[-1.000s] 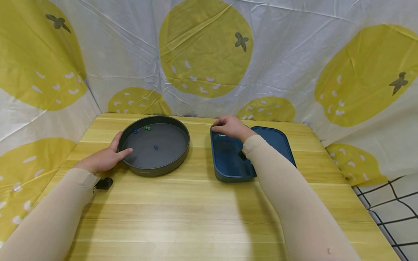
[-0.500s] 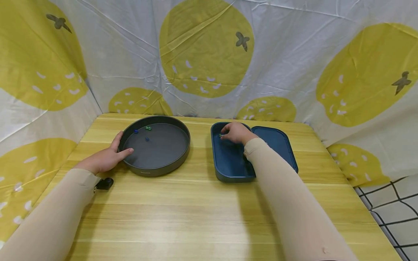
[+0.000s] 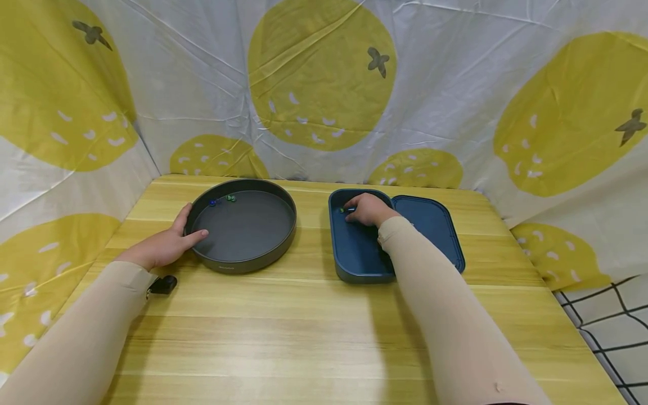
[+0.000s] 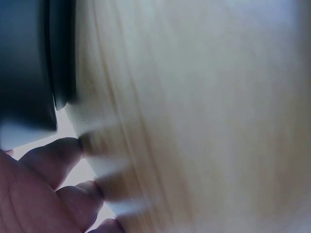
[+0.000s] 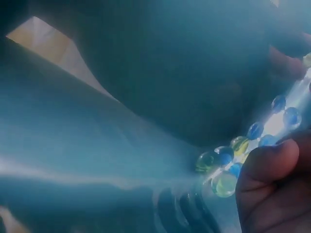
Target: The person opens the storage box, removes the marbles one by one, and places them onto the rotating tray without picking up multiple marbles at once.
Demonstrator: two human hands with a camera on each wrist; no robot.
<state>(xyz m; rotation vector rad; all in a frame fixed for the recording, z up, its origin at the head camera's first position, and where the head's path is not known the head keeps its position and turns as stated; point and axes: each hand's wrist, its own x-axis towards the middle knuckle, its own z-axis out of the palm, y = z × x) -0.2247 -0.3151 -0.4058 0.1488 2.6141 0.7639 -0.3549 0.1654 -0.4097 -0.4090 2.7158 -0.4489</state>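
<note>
My left hand holds the near-left rim of a round dark grey pan; its thumb lies over the rim, fingers along the outer wall. Blue marbles and green marbles sit at the pan's far left. My right hand reaches into a blue rectangular container, thumb and index finger apart, with marbles beside the fingertips. In the right wrist view, several clear marbles with blue and yellow swirls lie along the container's corner near my thumb.
A blue lid lies flat to the container's right, partly behind my right forearm. Both vessels stand on a wooden table. A patterned cloth hangs behind it, and a black wire grid is at the right.
My right hand has come down from the container's far rim into it, its thumb and index finger parting. A loose blue marble in the pan has rolled toward the far left. My left hand stays put.
</note>
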